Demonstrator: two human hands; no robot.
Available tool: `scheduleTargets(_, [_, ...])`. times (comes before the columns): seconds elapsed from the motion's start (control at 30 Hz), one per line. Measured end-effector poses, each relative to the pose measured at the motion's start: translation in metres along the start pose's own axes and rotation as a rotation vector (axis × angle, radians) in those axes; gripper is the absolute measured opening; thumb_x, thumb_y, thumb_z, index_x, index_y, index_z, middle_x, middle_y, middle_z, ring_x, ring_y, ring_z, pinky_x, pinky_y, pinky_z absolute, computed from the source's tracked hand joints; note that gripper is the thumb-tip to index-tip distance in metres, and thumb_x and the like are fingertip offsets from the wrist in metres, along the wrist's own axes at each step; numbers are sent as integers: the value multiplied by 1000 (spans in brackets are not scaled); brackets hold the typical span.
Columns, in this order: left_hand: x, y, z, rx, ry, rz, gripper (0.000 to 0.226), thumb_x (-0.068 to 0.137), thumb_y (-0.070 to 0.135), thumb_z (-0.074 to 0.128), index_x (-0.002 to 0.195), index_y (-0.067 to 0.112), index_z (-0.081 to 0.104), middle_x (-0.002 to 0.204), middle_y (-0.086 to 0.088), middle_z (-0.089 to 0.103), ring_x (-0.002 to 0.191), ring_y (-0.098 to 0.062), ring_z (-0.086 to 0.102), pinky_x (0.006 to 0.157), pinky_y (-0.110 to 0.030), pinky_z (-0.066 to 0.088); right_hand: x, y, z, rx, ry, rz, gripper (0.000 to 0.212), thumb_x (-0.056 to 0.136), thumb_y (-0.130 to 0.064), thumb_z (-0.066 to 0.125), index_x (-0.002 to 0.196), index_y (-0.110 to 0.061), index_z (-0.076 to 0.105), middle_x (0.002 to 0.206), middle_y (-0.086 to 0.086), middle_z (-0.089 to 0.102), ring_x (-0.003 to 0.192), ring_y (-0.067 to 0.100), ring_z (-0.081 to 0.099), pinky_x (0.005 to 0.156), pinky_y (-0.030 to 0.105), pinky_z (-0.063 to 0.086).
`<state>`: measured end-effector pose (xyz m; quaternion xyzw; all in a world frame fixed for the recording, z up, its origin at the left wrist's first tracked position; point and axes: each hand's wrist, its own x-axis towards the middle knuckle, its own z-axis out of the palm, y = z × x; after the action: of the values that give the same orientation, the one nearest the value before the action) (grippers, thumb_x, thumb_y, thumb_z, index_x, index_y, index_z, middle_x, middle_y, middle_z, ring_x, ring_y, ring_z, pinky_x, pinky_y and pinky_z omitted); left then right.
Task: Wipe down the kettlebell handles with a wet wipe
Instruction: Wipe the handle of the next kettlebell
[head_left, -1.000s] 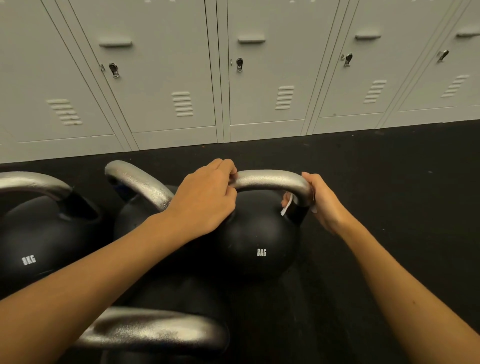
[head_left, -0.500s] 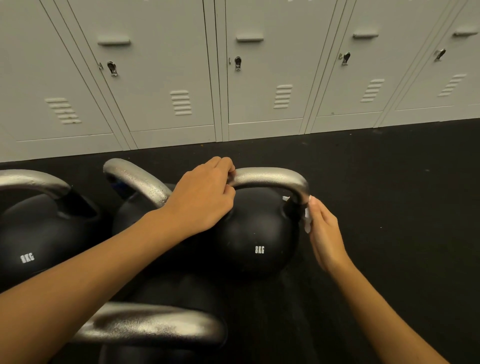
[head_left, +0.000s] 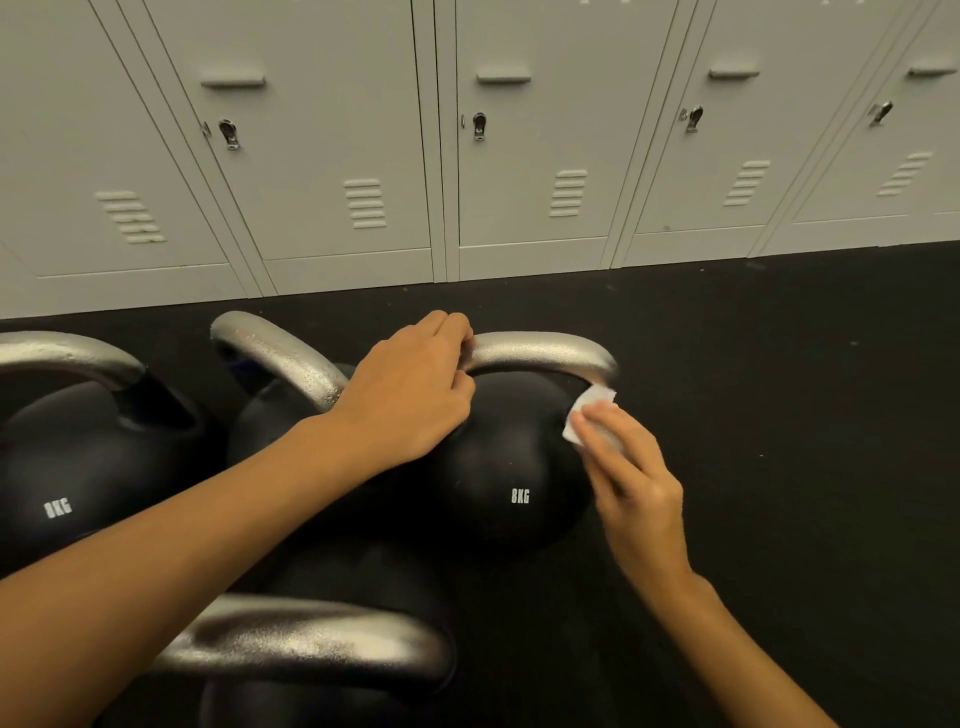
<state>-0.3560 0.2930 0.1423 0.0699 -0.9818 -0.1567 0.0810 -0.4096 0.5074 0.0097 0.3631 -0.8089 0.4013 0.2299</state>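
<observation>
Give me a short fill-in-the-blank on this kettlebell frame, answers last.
1. The left hand grips the silver ____ of the right-most kettlebell.
2. The right hand holds a white ____.
3. The kettlebell's white label reads ____.
4. Grey ____ line the back wall.

Answers: handle; wipe; 8KG; lockers

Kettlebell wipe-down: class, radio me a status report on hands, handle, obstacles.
Left hand grips handle. Right hand pinches wet wipe at handle's right base. Other kettlebells crowd the left.
</observation>
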Motion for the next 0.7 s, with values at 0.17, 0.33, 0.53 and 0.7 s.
scheduleTargets(0.17, [0,0,0,-3,-6,-2,24,93,22,48,117,19,48,114,2,51,93,-16,49,74,-26,31,19,14,7,-461,-187,-256,33,98,-17,51,128,-11,64,138,6,58,135,20,46,117,46,27])
scheduleTargets(0.33, [-1,-2,0,-11,-16,14,27,94,23,48,121,19,46,115,2,50,93,-14,49,73,-25,33,22,5,2,-712,-470,-197,61,105,-46,13,143,-11,45,152,7,39,145,18,27,120,52,7])
scheduleTargets(0.53, [-1,-2,1,4,-14,15,30,94,23,48,123,19,45,118,2,49,97,-13,48,74,-25,31,15,-5,5,-685,-560,-101,68,104,-54,7,148,-11,36,155,8,33,146,20,25,117,51,10])
scheduleTargets(0.7, [-3,-2,1,2,-13,21,29,94,23,48,122,18,45,116,1,49,95,-15,48,74,-26,32,2,-9,2,-648,-547,-38,63,104,-53,12,150,-14,34,155,4,33,144,18,27,117,51,8])
